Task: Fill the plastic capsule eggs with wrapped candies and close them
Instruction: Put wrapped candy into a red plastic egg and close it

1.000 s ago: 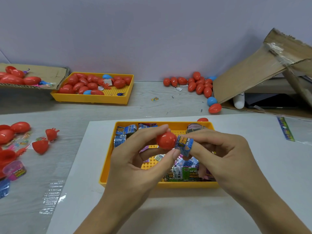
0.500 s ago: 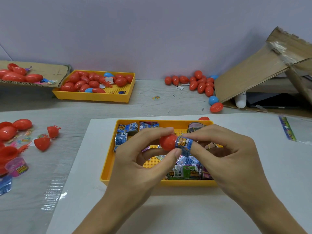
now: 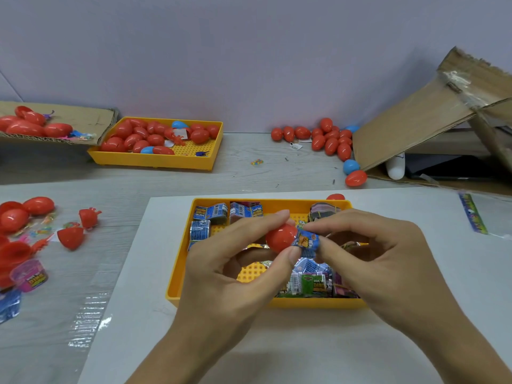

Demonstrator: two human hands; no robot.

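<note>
Head view: we hold a red egg half (image 3: 280, 238) over the yellow candy tray (image 3: 177, 273), mid-fill.
Egg half: pinched by our left hand (image 3: 221, 275), index on top, thumb below, open mouth facing right; it hangs above the tray, clear of it.
Candy: blue wrapped candy (image 3: 307, 241) touching the egg's mouth, pinched by our right hand (image 3: 379, 270) thumb & forefinger; how far it's in, we can't tell.
Step, our read: stuffing the candy; looks a tight fit, so we'd fold the wrapper corners in & push w/ the thumb along the egg's axis, left grip firm near the rim w/o covering it.
Risk: wrapper edge caught at the seam would likely stop the other half closing.
Tray: more wrapped candies (image 3: 310, 284) piled beneath the hands.
Left side: loose egg halves (image 3: 70, 237) on the table, well apart.
Back: second tray of closed eggs (image 3: 155, 139), loose red & blue eggs (image 3: 329, 139) by a cardboard box (image 3: 415, 126).
</note>
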